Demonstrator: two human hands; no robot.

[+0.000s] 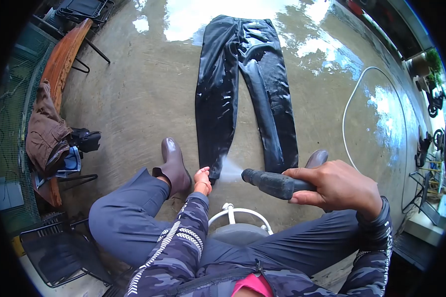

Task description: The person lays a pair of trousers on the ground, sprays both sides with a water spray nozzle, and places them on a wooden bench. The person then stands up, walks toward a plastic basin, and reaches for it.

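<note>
One pair of glossy black wet trousers [217, 84] lies at the upper centre of the frame. Two bare hands are in view: one left hand [202, 178] near the centre and one right hand [339, 186] right of centre. There is one black spray gun [270, 183] at centre right. Brown rubber boots number two: one left boot [174, 166], one right boot [317, 158]. Two camouflage-patterned sleeves [176, 245] cross the lower frame. The right side shows one looping white hose [344, 121]; the upper left, one orange-brown wooden table [70, 55].
</note>
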